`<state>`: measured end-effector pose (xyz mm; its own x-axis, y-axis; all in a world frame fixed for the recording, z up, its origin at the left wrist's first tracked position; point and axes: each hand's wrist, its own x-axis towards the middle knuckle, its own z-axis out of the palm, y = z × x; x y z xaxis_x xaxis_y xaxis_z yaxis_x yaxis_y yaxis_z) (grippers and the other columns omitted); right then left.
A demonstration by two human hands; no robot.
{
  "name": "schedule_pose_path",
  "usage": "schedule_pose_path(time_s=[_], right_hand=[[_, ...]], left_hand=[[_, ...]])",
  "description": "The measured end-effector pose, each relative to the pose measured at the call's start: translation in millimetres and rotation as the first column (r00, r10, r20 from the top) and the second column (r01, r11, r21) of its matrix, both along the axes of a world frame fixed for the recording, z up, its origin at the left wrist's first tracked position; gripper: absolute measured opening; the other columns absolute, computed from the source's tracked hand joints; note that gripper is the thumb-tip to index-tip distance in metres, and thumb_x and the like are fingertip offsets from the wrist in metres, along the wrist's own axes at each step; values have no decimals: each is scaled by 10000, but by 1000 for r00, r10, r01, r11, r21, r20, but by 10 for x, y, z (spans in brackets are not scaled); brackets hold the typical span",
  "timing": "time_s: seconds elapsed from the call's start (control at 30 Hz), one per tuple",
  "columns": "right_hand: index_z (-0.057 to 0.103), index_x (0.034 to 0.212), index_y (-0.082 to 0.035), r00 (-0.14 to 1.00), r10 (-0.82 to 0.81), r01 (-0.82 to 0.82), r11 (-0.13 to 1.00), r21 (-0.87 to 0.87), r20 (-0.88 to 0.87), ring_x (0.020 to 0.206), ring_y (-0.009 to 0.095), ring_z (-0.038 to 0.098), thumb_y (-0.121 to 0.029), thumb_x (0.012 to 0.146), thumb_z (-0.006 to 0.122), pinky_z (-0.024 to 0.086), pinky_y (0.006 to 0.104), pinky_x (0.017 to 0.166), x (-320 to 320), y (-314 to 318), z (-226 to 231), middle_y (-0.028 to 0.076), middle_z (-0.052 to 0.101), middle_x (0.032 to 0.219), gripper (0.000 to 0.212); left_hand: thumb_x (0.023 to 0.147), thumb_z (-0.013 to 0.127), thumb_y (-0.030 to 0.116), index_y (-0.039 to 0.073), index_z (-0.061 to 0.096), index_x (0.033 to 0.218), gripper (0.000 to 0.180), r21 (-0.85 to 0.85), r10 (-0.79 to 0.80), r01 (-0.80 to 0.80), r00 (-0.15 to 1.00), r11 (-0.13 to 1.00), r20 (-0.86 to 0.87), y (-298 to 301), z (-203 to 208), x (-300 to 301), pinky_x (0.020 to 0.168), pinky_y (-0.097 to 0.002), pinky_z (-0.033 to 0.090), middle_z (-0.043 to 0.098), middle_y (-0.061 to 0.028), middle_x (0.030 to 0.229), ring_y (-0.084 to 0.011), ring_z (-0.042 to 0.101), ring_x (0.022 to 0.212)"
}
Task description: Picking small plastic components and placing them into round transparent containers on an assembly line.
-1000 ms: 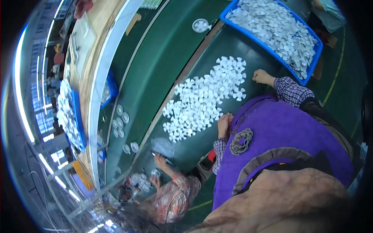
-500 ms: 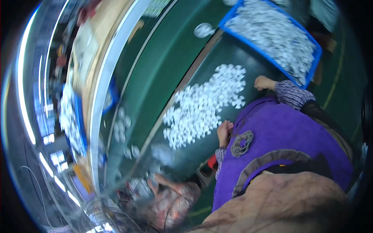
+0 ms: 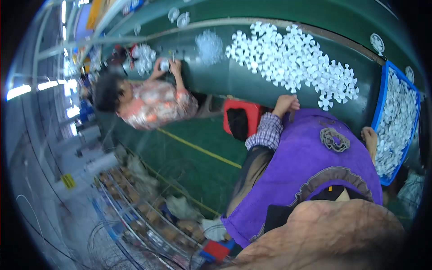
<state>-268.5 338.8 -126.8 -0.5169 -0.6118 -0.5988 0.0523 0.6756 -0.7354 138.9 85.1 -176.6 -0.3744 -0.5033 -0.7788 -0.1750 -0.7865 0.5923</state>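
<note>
Many small white three-lobed plastic pieces [image 3: 288, 58] lie spread in a loose layer on the dark green worktable [image 3: 198, 83]. My left hand [image 3: 286, 104] is at the table's near edge, just below the pile, its fingers curled. Close to its fingertips lies one of the white pieces. Over at the right, my right hand [image 3: 370, 137] is beside the wall of a blue bin [image 3: 383, 96] heaped with small white parts. Its fingers are bent into a loose fist. Whether either hand encloses something small is hidden.
A co-worker [image 3: 153, 101] sits at the left, both hands on a small white part. Between us stands a red stool [image 3: 254, 119] with a black object on it. Clear plastic pieces [image 3: 209, 47] lie left of the pile. Behind runs a green belt [image 3: 243, 11] with round white parts.
My view has swung left, so the table now runs across the picture and the co-worker shows fully. Both hands stay curled, the left by the pile and the right near the blue bin.
</note>
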Motion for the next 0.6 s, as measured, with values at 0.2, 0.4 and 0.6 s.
schedule_pose_path(time_s=[0.2,0.4,0.6], right_hand=[[643,957,-36,978,-35,75,979,190,-204,626,99,544,-209,879,602,423,238,565,-1015,943,-24,32,617,724,194],[603,1021,25,600,165,134,944,302,-783,874,290,613,-306,806,648,475,386,804,-1681,1844,-147,162,646,953,398],[596,1015,17,656,-250,364,931,8,-712,824,261,574,-212,728,621,471,363,737,-712,537,124,151,601,887,368]], left_hand=[[882,565,276,-49,629,824,336,-37,87,-85,994,996,62,-45,95,-8,440,-303,512,674,-162,746,-221,666,569],[888,596,265,-38,619,860,306,42,33,-34,999,999,10,-139,56,-285,489,-302,522,665,-142,749,-221,661,603],[918,560,349,-20,618,964,376,88,-108,103,993,991,48,-110,227,-84,574,-271,517,685,-131,856,-203,679,754]])
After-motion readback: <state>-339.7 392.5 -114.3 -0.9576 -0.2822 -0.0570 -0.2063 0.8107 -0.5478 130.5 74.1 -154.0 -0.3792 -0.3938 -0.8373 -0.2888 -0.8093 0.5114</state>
